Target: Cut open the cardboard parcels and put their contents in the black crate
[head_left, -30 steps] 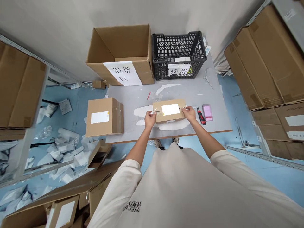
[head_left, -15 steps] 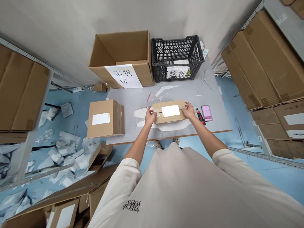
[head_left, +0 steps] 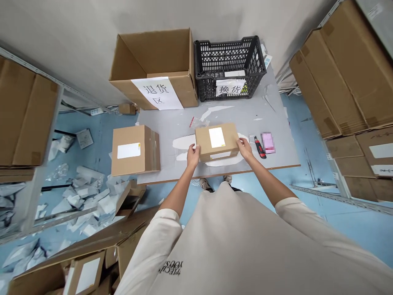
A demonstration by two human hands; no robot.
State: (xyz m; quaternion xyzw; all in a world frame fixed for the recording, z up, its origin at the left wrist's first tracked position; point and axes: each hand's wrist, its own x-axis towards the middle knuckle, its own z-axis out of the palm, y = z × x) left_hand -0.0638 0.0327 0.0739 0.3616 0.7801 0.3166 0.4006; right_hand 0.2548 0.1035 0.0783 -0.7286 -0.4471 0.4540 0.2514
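Observation:
A small cardboard box (head_left: 202,143) with a white label on its upper face and another on its front face is between my hands at the middle of the table. My left hand (head_left: 193,155) grips its left end, thumb against the front corner. At the opposite end my right hand (head_left: 245,148) holds the right side. Just right of that hand lie a red and black utility knife (head_left: 259,147) and a pink item (head_left: 268,143), blurred out. Behind the box is a clear plastic scrap (head_left: 200,122) with a red strip.
A larger closed carton (head_left: 127,159) stands at the table's left edge. Along the back are an open carton (head_left: 125,88) with a paper sign and a black plastic crate (head_left: 208,90). Shelves with big cartons (head_left: 334,78) flank both sides. Crumpled packaging (head_left: 87,188) litters the floor at left.
The box has been turned over between my hands: a different labelled face is up, and the earlier label now faces front. The view has shifted slightly.

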